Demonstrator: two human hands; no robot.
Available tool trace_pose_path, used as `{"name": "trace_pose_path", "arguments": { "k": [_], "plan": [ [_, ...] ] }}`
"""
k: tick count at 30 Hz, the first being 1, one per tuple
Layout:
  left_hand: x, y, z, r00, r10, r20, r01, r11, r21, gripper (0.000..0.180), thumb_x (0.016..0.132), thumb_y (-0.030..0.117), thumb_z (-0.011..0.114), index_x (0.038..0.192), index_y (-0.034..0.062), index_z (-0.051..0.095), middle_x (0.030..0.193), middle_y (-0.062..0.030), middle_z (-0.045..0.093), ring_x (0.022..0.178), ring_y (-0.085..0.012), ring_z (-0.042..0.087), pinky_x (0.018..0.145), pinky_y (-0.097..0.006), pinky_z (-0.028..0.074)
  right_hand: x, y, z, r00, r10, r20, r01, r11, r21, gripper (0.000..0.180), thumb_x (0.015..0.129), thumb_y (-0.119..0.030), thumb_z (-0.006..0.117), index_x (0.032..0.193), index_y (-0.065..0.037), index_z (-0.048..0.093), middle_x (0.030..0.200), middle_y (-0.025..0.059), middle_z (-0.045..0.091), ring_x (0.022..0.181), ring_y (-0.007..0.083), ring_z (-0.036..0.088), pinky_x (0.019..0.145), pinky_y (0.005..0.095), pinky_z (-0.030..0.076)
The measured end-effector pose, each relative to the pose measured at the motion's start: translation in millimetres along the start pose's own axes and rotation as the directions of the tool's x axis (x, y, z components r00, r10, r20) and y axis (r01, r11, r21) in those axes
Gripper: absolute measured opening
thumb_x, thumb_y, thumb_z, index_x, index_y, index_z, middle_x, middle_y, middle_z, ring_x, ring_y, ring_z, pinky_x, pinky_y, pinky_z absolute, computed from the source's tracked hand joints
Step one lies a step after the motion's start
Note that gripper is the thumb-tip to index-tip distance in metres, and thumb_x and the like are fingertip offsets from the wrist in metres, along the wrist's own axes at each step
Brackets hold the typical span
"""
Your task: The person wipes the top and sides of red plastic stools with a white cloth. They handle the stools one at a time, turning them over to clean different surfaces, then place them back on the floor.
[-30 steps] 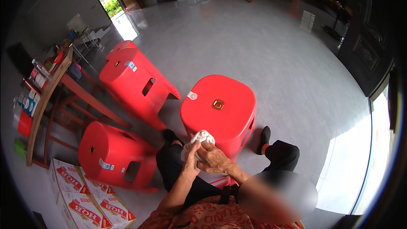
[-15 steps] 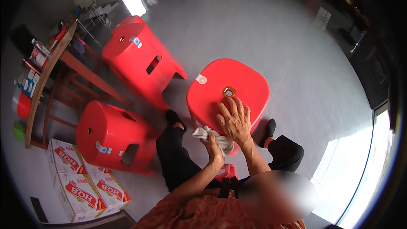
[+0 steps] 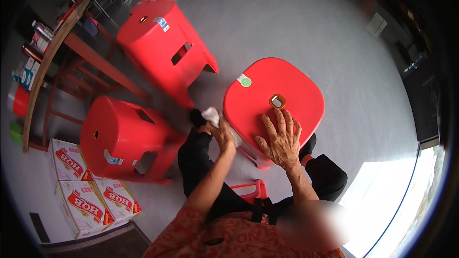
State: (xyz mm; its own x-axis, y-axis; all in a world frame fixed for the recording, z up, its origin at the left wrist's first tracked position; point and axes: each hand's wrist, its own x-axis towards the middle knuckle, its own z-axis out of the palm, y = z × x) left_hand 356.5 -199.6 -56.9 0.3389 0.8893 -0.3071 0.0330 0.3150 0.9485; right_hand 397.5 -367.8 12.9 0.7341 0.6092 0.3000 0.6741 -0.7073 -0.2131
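A red plastic stool [image 3: 258, 83] stands upright in front of me, with a gold-rimmed hole [image 3: 277, 101] in its seat and a small round label near the left edge. My right hand [image 3: 283, 144] lies spread on the near part of the seat, fingertips just below the hole. A crumpled whitish cloth [image 3: 210, 115] is gripped in my left hand [image 3: 224, 138], against the stool's left side. That hand is slightly blurred, and part of the cloth is hidden behind it.
More red stools [image 3: 153, 33] stand left, one [image 3: 103, 136] nearer me. A wooden table [image 3: 50, 62] with bottles and boxes borders the far left. White-and-red cartons [image 3: 86, 205] sit at lower left. Between my legs is a low red stool [image 3: 259, 191]. Bright light falls on the floor at right.
My left hand has moved the cloth from the stool's near left corner farther along its left side. The right hand stays on the seat. The whole view has shifted somewhat.
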Motion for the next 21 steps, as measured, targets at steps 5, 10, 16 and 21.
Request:
{"name": "trace_pose_path", "arguments": {
  "k": [5, 10, 16, 21],
  "plan": [
    [65.9, 26.2, -4.4, 0.938, -0.129, 0.322, 0.162, 0.984, -0.078, 0.06, 0.082, 0.037, 0.071, 0.129, 0.0064, 0.051, 0.118, -0.0069, 0.058, 0.107, -0.0189, 0.056, 0.092, -0.032, 0.044, 3.8, -4.9, -3.2, 0.998, 0.005, 0.057, -0.006, 1.0, 0.011, 0.064, 0.082, -0.058, 0.06, 0.132, -0.018, 0.055, 0.147, 0.0144, 0.036, 0.136, 0.0359, 0.032, 0.107, 0.0567, 0.025],
    [49.4, 30.6, -10.0, 0.932, 0.014, 0.361, 0.041, 0.989, -0.145, 0.045, 0.086, 0.027, 0.067, 0.125, 0.0075, 0.055, 0.112, -0.0043, 0.062, 0.101, -0.0161, 0.06, 0.091, -0.031, 0.045, 3.7, -5.1, -3.4, 0.998, 0.007, 0.069, -0.006, 1.0, -0.011, 0.065, 0.084, -0.058, 0.057, 0.134, -0.017, 0.052, 0.146, 0.0148, 0.036, 0.136, 0.0354, 0.031, 0.108, 0.0558, 0.023],
    [-32.7, 52.4, -4.3, 0.424, 0.743, 0.517, -0.905, 0.373, 0.206, 0.039, 0.071, 0.005, 0.072, 0.109, 0.0121, 0.065, 0.114, -0.0069, 0.06, 0.107, -0.0298, 0.05, 0.096, -0.044, 0.034, 4.6, -3.2, -0.5, 0.997, -0.001, 0.081, 0.004, 0.999, -0.032, 0.067, 0.083, -0.058, 0.058, 0.136, -0.016, 0.051, 0.147, 0.0152, 0.036, 0.137, 0.0355, 0.03, 0.108, 0.0551, 0.023],
    [-15.3, 43.5, 2.4, 0.509, 0.735, 0.449, -0.861, 0.437, 0.26, 0.04, 0.066, 0.003, 0.072, 0.103, 0.0144, 0.065, 0.113, -0.0061, 0.06, 0.104, -0.03, 0.051, 0.093, -0.044, 0.037, 3.7, -0.9, 0.7, 0.996, -0.031, 0.085, 0.037, 0.996, -0.076, 0.067, 0.084, -0.06, 0.055, 0.135, -0.016, 0.052, 0.148, 0.0142, 0.035, 0.137, 0.0346, 0.03, 0.107, 0.0537, 0.024]
  ]
}}
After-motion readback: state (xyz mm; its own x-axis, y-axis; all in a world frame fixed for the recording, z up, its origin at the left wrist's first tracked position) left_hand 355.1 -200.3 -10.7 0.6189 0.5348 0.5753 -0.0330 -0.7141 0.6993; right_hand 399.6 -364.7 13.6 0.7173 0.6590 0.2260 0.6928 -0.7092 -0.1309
